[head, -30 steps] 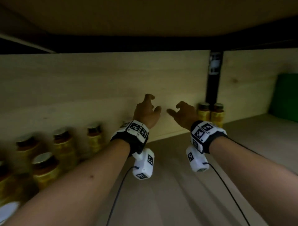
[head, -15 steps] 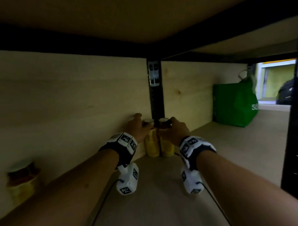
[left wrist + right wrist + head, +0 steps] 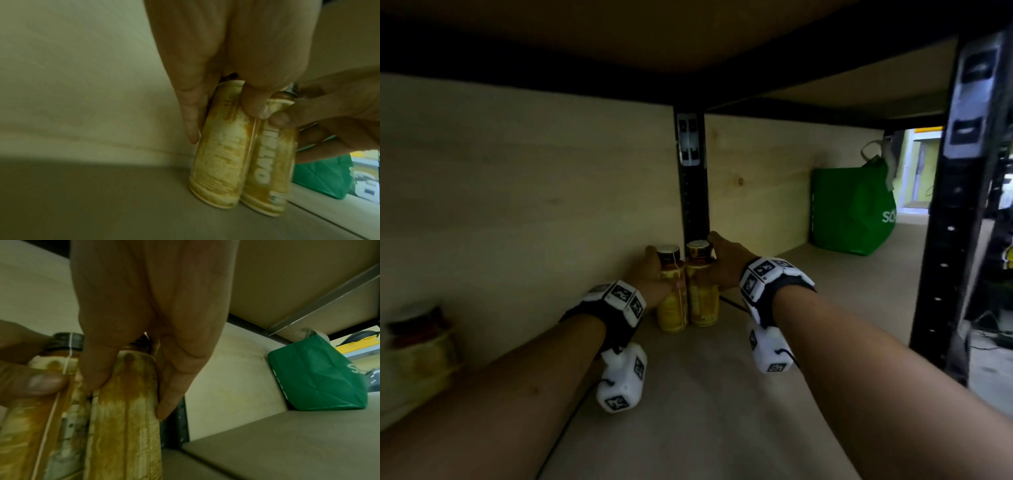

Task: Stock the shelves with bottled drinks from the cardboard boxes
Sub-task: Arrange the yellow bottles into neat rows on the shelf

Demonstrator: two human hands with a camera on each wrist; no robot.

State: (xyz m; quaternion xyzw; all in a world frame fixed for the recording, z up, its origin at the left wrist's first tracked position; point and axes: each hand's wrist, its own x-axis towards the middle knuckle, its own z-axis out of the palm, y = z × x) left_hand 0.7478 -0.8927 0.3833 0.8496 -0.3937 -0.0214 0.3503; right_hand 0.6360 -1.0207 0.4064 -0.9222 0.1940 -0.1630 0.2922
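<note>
From the head view, two yellow bottles stand upright and touching at the far edge of the shelf board (image 3: 722,394), against the pale wooden back panel (image 3: 534,192) and just in front of the black upright post (image 3: 693,192). The left hand (image 3: 650,274) wraps round the left bottle (image 3: 672,301), and the right hand (image 3: 726,263) wraps round the right bottle (image 3: 702,298), each gripping near the shoulder below the dark cap. Both bottles appear to rest on the board. Another bottle (image 3: 421,339), blurred, stands at the far left by the back panel. A green bag (image 3: 849,212) sits well apart to the right, against the back panel.

In the left wrist view, the left hand (image 3: 226,65) holds the left bottle (image 3: 222,162) with its thumb on the near face and a finger (image 3: 191,121) down the far side. The right bottle (image 3: 269,170), lettered "OAT", touches it, with the right hand (image 3: 339,113) curled around it. The green bag (image 3: 324,175) shows beyond.

In the right wrist view, the right hand (image 3: 154,305) clasps the right bottle (image 3: 123,402), thumb in front and a finger (image 3: 170,394) behind. The left bottle (image 3: 51,394) stands beside it, the left hand (image 3: 24,369) pinching its shoulder. The green bag (image 3: 316,374) stands far right on the shelf.
</note>
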